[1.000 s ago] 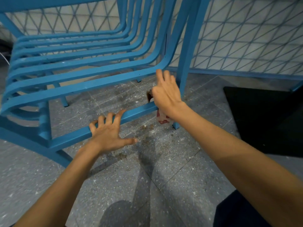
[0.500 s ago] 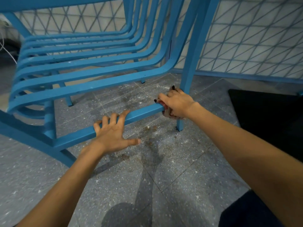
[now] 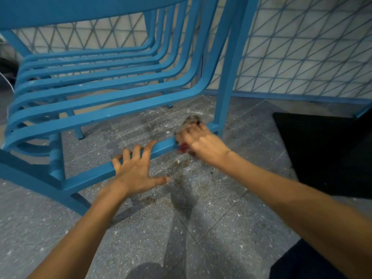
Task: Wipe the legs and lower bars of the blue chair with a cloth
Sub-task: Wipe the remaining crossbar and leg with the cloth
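Clutching the cloth [image 3: 182, 147] against the lower bar [image 3: 162, 145], right hand [image 3: 203, 146] is fisted; left hand [image 3: 136, 170] fingers curl over it.

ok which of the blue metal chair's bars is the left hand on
The straight low bar just above the floor; the left hand hooks fingers over it. The curved seat slats above go untouched.

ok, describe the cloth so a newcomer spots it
Start at the blue chair and drop to its low bar. At its right end, beside the leg, the right hand grips the cloth: the only soft, grey-and-red thing among blue bars.
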Available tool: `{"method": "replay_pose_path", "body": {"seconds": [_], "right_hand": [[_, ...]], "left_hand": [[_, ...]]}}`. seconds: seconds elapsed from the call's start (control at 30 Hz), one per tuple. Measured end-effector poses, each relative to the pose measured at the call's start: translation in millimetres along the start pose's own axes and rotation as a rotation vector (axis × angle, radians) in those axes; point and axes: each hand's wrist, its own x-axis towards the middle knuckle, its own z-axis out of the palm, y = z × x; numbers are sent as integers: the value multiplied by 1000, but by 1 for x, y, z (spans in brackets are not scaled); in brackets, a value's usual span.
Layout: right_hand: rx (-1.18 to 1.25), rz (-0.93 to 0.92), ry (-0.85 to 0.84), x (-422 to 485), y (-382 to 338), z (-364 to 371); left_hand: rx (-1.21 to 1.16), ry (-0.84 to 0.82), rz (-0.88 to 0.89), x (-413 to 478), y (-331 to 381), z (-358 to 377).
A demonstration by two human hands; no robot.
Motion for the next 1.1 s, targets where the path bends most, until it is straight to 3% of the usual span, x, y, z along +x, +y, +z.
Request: {"method": "replay_pose_path", "body": {"seconds": [0.1,0.2,0.37,0.5,0.67,0.77,0.9,1.0,1.1], "right_hand": [[271,-94,48,20,-57,-10],[391,-81,160,16,-53,-10],[348,199,91,-9,45,12],[410,503,244,0,-3,17],[514,240,363,13,-96,8],[444,126,302,4,-57,8],[476,380,162,-11,29,16],[416,468,83,0,28,18],[356,596,25,13,-8,9]], "left_hand": [[7,-22,-33,-2,2,-2],[2,-16,-37,-2,1,-3],[-17,5,-15,-2,2,-4],[13,7,-24,-3,6,-5],[5,87,-26,-6,5,-1],[-40,159,24,-17,-3,-3],[3,194,-36,-37,-35,-18],[98,245,-122,-52,-70,-19],[167,214,-80,-60,-82,-8]]}}
